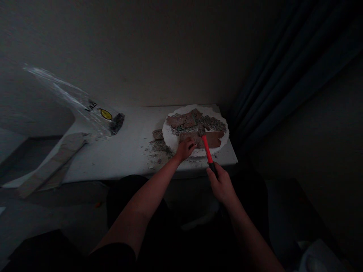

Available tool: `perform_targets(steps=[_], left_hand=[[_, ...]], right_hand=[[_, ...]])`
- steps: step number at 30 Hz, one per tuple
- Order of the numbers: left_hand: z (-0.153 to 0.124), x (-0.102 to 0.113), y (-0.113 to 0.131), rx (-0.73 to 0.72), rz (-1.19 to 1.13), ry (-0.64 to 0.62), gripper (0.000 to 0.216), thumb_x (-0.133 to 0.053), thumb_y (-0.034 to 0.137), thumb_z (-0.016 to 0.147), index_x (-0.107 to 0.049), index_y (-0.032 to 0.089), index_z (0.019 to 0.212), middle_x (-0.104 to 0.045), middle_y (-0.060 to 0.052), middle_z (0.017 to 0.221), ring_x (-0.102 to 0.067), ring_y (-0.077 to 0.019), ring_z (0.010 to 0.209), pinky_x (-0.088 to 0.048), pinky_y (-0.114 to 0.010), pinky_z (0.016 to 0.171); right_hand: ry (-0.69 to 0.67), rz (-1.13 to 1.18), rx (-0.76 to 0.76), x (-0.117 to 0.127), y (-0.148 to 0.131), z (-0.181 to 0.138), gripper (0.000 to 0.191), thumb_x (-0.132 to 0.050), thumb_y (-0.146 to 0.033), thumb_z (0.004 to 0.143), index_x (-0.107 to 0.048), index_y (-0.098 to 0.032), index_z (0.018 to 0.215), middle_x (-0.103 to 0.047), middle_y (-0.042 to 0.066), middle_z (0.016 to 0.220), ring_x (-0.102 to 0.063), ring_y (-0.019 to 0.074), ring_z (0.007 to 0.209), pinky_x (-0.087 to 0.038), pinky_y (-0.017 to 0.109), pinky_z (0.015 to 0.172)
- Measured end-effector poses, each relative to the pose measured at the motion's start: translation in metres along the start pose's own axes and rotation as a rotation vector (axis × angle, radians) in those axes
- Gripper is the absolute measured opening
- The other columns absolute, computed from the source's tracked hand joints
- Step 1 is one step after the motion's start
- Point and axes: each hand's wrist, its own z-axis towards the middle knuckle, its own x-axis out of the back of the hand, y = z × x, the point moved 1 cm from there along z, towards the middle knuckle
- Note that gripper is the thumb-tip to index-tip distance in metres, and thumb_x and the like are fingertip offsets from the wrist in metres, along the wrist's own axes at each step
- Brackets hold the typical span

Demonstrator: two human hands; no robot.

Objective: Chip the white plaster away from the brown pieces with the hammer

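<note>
My right hand [221, 185] is closed round the black grip of a hammer [207, 150] with a red handle. The dark hammer head rests on or just over a flat brown textured piece [214, 139]. Along the near left part of that piece lies my left hand [185, 148], its fingers curled against it. Under the piece is a white scalloped-edge board [169, 140]. Another brown piece [181, 120], cracked, lies at the back of the board, with grey crushed bits [212, 123] to its right. The dim light hides fine detail.
Dark crumbs and a small brown chunk [157, 134] lie left of the board on the white table [124, 158]. A clear plastic bag [85, 102] with dark contents stands farther left, near long flat boards [56, 162]. A dark curtain [283, 75] hangs at right.
</note>
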Motion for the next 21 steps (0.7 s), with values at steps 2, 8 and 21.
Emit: perform_targets(steps=[2, 8, 21], left_hand=[[0.0, 0.0, 0.0, -0.006, -0.007, -0.007, 0.016, -0.058, 0.026, 0.093, -0.065, 0.015, 0.084, -0.063, -0.008, 0.095, -0.061, -0.0183, 0.084, -0.051, -0.031, 0.08], [-0.002, 0.001, 0.001, -0.013, 0.034, -0.022, 0.016, -0.06, 0.025, 0.092, -0.065, 0.015, 0.082, -0.062, -0.008, 0.093, -0.061, -0.0187, 0.085, -0.051, -0.031, 0.081], [-0.005, 0.0, 0.004, 0.048, -0.061, -0.022, 0.017, -0.067, 0.029, 0.088, -0.068, 0.014, 0.095, -0.066, -0.008, 0.104, -0.065, -0.0148, 0.08, -0.053, -0.028, 0.077]], right_hand=[[-0.015, -0.002, -0.014, -0.003, 0.001, 0.001, 0.027, -0.048, -0.041, 0.095, -0.061, -0.018, 0.098, -0.06, 0.001, 0.074, -0.055, 0.017, 0.069, -0.039, 0.026, 0.065], [-0.017, -0.011, -0.03, -0.007, 0.001, -0.001, 0.029, -0.048, -0.042, 0.096, -0.062, -0.017, 0.099, -0.063, 0.003, 0.077, -0.056, 0.0173, 0.07, -0.039, 0.026, 0.064], [0.039, 0.056, -0.043, -0.009, 0.014, -0.003, 0.046, -0.051, -0.053, 0.091, -0.067, -0.013, 0.108, -0.07, 0.008, 0.085, -0.062, 0.0209, 0.076, -0.048, 0.029, 0.069]])
